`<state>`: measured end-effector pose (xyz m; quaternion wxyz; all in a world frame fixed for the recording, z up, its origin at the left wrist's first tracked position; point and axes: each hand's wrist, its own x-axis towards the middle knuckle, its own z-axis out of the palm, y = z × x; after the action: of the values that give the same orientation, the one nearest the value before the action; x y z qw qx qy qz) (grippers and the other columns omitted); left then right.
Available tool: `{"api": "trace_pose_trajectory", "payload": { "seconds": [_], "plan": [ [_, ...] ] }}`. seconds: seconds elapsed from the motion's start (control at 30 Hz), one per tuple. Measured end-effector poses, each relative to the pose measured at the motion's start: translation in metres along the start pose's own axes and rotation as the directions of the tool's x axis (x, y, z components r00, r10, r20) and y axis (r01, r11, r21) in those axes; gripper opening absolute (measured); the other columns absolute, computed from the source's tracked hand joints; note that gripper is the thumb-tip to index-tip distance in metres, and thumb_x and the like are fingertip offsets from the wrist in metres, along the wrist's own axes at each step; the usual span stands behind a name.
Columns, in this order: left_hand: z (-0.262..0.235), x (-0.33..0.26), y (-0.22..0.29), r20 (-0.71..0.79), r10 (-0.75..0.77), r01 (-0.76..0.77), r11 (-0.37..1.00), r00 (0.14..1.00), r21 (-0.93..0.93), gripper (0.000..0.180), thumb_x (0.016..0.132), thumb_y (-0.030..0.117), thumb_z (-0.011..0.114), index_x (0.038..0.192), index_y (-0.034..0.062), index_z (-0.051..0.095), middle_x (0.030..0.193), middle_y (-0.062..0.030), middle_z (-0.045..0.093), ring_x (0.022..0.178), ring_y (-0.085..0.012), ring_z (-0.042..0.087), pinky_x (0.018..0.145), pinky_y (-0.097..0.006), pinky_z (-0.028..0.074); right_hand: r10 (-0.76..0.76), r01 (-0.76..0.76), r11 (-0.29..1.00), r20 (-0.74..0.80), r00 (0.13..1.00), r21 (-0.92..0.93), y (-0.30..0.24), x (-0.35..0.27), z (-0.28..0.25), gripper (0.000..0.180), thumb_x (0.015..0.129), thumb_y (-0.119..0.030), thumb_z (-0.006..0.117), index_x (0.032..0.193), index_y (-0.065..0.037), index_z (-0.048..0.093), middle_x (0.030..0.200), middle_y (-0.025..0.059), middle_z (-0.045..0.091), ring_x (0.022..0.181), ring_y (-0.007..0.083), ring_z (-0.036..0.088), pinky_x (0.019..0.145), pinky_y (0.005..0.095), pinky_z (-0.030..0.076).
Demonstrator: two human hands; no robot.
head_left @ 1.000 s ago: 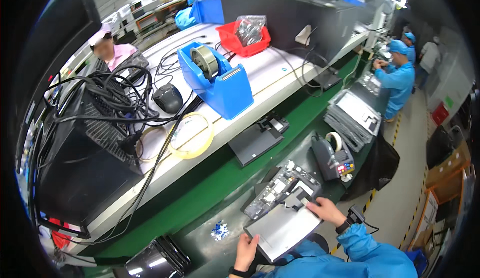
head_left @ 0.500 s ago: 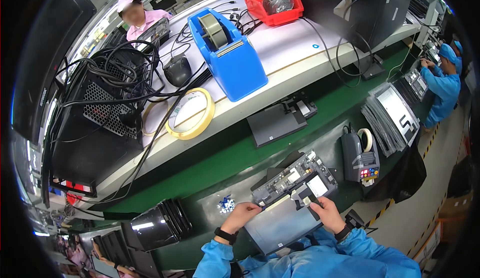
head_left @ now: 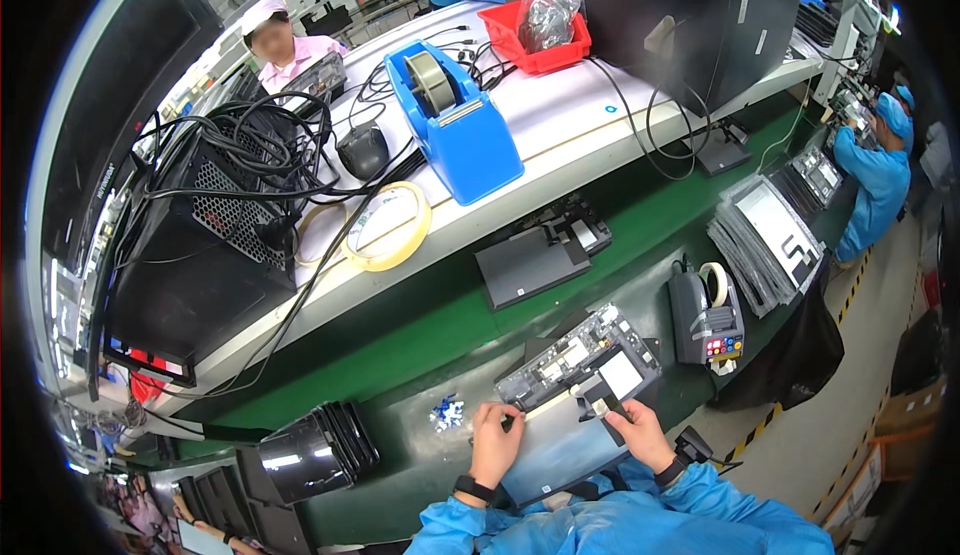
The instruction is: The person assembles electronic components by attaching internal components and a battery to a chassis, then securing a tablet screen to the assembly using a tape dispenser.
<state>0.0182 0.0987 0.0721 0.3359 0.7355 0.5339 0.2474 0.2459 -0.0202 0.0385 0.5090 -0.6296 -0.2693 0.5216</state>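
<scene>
An opened flat electronic device, like a laptop or tablet, lies in front of me with its circuit board (head_left: 562,358) exposed along the far side. The smooth grey panel (head_left: 572,447) is on the near side, and a pale strip (head_left: 548,406) runs between them. My left hand (head_left: 496,445) is closed at the strip's left end, fingertips pinched around something small and dark that I cannot make out. My right hand (head_left: 645,435) pinches a small black flat piece (head_left: 611,418) over the panel, beside a grey-and-black flap (head_left: 590,396).
Small blue-and-white bits (head_left: 447,413) lie left of the device, near stacked glossy black panels (head_left: 318,452). A grey tape dispenser (head_left: 706,320) stands right, before stacked flat units (head_left: 765,240). A raised shelf holds a blue tape dispenser (head_left: 468,145) and tangled cables (head_left: 235,130).
My left hand has turned more upright, its fingers curling in at the strip's end. My right hand has shifted slightly left with the black piece. The whole view has tilted slightly.
</scene>
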Motion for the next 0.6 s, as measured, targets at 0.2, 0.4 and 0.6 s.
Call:
{"api": "trace_pose_trajectory", "payload": {
  "seconds": [0.2,0.4,0.6],
  "plan": [
    [0.009,-0.005,0.006,-0.113,0.117,-0.115,0.993,0.987,0.019,0.017,0.076,0.013,0.070,0.086,0.0038,0.059,0.103,-0.0131,0.057,0.102,-0.0315,0.050,0.089,-0.039,0.040,-0.044,0.044,0.999,-0.037,0.998,-0.009,-0.003,-0.002,0.007,0.015,0.089,-0.012,0.063,0.092,0.002,0.059,0.081,0.0024,0.063,0.073,0.0065,0.056,0.064,0.0223,0.045],
    [-0.024,0.020,-0.034,-0.283,0.044,-0.031,0.998,0.958,0.053,0.011,0.075,0.011,0.071,0.081,0.0054,0.065,0.096,-0.0133,0.060,0.095,-0.0318,0.054,0.084,-0.039,0.042,-0.015,0.016,1.000,-0.095,0.995,0.005,-0.007,-0.001,0.001,0.013,0.088,-0.012,0.063,0.091,0.001,0.060,0.080,0.0017,0.063,0.072,0.0062,0.055,0.064,0.0222,0.045],
    [-0.026,0.033,-0.216,-0.021,-0.170,0.171,0.965,0.985,0.200,0.019,0.068,0.017,0.079,0.070,0.0027,0.066,0.073,-0.0136,0.059,0.070,-0.0296,0.057,0.066,-0.040,0.047,-0.011,0.008,0.999,-0.086,0.996,-0.034,-0.013,0.003,-0.002,0.011,0.089,-0.010,0.061,0.090,0.000,0.059,0.078,0.0002,0.061,0.070,0.0047,0.054,0.062,0.0211,0.044]
  ]
}}
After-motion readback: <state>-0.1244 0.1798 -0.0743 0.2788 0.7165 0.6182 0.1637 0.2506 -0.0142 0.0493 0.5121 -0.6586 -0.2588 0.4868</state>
